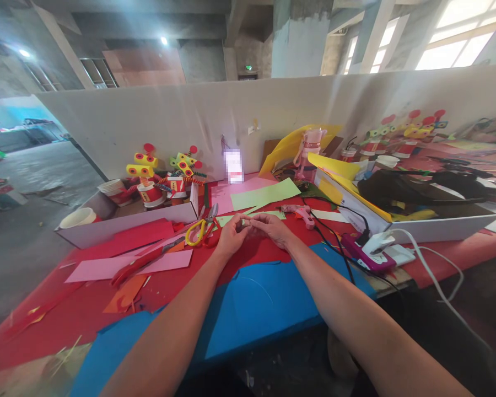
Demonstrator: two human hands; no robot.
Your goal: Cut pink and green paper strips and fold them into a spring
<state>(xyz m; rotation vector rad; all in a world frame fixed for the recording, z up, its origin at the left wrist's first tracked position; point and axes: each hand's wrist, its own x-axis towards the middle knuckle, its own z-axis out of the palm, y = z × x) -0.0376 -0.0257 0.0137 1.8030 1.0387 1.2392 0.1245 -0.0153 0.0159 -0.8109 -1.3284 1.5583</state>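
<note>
Head view: coil in both hands, beyond edge of blue sheet.

The small strip is pale, the glue gun pink.

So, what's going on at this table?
A person is holding a small, pale ribbed piece between the fingertips of the left hand and right hand, above the red table covering. Yellow-handled scissors lie to the left, and a pink glue gun to the right. Further left, paper-cup figures stand in an open box. Exactly what the piece is, I can't tell.
</note>
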